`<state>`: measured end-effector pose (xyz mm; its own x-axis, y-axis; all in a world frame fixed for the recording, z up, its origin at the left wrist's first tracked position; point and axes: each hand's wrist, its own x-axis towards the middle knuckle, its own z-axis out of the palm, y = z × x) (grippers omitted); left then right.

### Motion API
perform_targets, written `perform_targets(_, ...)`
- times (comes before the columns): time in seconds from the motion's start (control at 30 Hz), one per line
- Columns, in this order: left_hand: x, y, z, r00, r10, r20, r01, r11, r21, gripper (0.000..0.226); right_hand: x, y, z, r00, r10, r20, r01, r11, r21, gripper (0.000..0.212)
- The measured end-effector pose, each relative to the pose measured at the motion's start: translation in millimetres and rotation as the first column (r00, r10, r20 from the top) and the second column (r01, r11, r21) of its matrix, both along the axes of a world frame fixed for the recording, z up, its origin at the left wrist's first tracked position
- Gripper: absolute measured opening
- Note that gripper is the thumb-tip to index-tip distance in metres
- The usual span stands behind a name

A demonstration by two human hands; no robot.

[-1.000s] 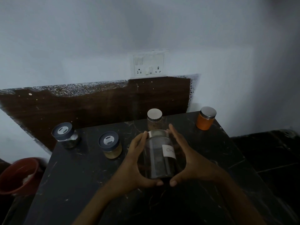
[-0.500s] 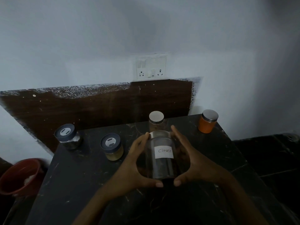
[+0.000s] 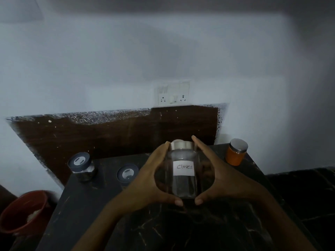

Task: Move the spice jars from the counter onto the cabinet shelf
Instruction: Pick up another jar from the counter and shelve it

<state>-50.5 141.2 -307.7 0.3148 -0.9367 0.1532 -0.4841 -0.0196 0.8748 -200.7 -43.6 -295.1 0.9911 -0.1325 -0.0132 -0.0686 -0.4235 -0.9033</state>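
Observation:
A clear glass jar [image 3: 183,183] with a silver lid and a white label reading "Cloves" is held upright above the black marble counter [image 3: 90,214]. My left hand [image 3: 146,182] cups its left side and my right hand [image 3: 221,180] cups its right side, thumbs under its base. An orange jar [image 3: 235,154] with a silver lid stands at the counter's back right corner. Two jars with dark grey lids stand at the back left: one [image 3: 82,165] near the corner, the other [image 3: 126,175] partly behind my left hand. No cabinet shelf is in view.
A dark wooden backsplash [image 3: 108,134] runs behind the counter, with a white socket plate [image 3: 173,96] on the pale wall above it. A red bucket [image 3: 23,212] sits low on the left beside the counter. A dark floor or ledge lies to the right.
Both hands have lifted the cloves jar upward and turned its label to face me. It now covers the silver-lidded jar that stood behind it. The view has tilted upward.

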Motion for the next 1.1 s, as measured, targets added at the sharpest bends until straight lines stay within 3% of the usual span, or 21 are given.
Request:
perform_targets(0.2,31,-23,71,0.967,0.083,0.241,-0.040,0.983,-0.178,0.129,33,-21,80,0.993,0.009,0.114,0.014,0.979,-0.202,0.130)
perform_targets(0.33,56,-39,135,0.867,0.181,0.464,-0.039,0.953,-0.299,0.129,60,-32,149,0.959,0.057,0.277,0.055,0.922,-0.383,0.127)
perform_targets(0.43,70,-49,184,0.830,0.201,0.520,0.012,0.926,-0.378,0.127,77,-38,194,0.915,0.086,0.395,0.107,0.891,-0.441,0.128)
perform_targets(0.63,86,-64,256,0.680,0.309,0.665,0.098,0.861,-0.500,0.126,97,-51,258,0.806,0.136,0.576,0.229,0.826,-0.515,0.130)
perform_targets(0.73,88,-74,288,0.551,0.405,0.730,0.093,0.839,-0.537,0.129,105,-59,283,0.733,0.156,0.662,0.315,0.785,-0.533,0.132)
perform_targets(0.93,89,-100,331,0.264,0.667,0.697,0.013,0.720,-0.694,0.117,121,-79,331,0.590,0.180,0.787,0.465,0.721,-0.513,0.134)
perform_targets(1.1,95,-127,338,0.190,0.804,0.564,-0.038,0.580,-0.814,0.084,136,-95,367,0.576,0.157,0.802,0.478,0.731,-0.487,0.131)
